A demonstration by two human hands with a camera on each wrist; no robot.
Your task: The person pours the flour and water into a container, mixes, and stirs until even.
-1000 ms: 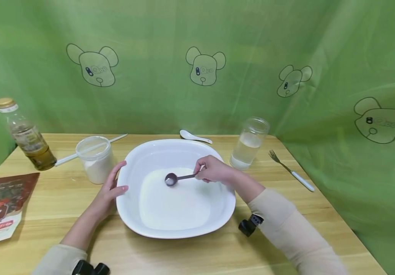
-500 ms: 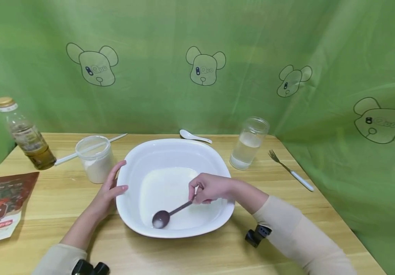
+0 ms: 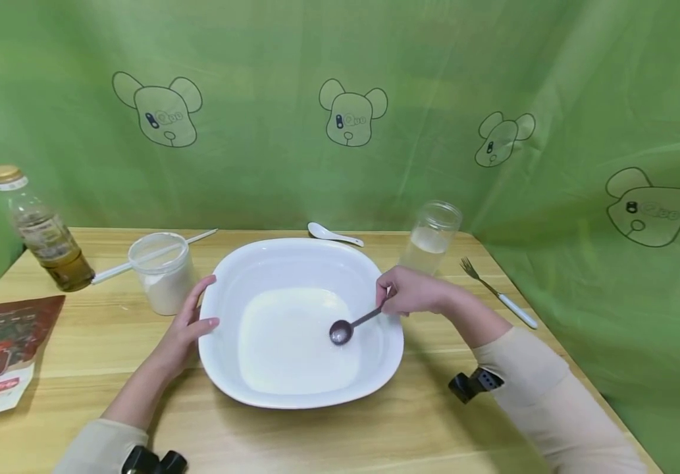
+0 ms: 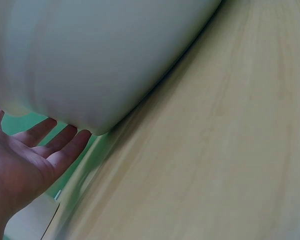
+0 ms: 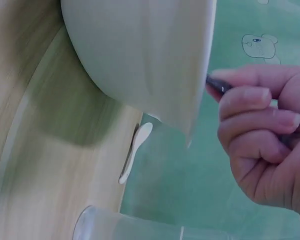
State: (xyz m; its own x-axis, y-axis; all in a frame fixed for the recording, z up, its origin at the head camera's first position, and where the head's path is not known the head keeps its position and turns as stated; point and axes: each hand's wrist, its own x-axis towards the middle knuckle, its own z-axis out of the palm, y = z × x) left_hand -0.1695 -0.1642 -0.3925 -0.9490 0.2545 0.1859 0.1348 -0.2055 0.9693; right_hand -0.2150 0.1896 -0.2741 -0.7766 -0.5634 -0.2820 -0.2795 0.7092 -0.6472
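Observation:
My left hand holds the left side of a large white basin, thumb over the rim. In the left wrist view, the fingers touch the basin's outer wall. White or milky content covers the basin's bottom. At the right rim, my right hand pinches the handle of a dark brown measuring spoon. The spoon's bowl is over the right part of the basin, with a little whitish stuff in it. In the right wrist view, only part of the dark handle shows between thumb and fingers.
Behind the right hand stands a glass of cloudy liquid; a fork lies right of it. A white spoon lies behind the basin. On the left are a jar of white powder, a white stick, a bottle and a pouch.
My right hand swept the measuring spoon from the basin's middle to the near left, then back up to the right side. The left hand and basin stayed put.

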